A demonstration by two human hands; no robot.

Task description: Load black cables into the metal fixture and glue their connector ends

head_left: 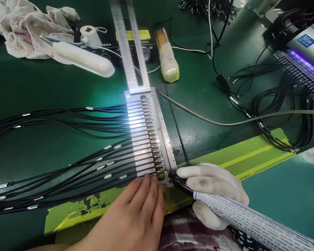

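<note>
A metal fixture [161,122] holds a row of black cables [104,113] side by side, their stripped ends and small connectors lined up along a slot. My bare left hand [137,212] has its fingers together and bent over the fixture's near end, by the last cable; its thumb is hidden. In a white glove, my right hand [217,191] is closed around a thick white pen-shaped tool [240,212] with printed text and a black front. The tool's narrow tip is at the nearest connectors, though whether it touches cannot be made out.
Behind the fixture stand a black control box [110,52], a white-handled tool [83,57] and a wrapped block [169,59]. Crumpled cloth [36,28] lies far left. At right, a lamp with violet light [307,64] shines over more cables. A thin hose [214,122] crosses the table.
</note>
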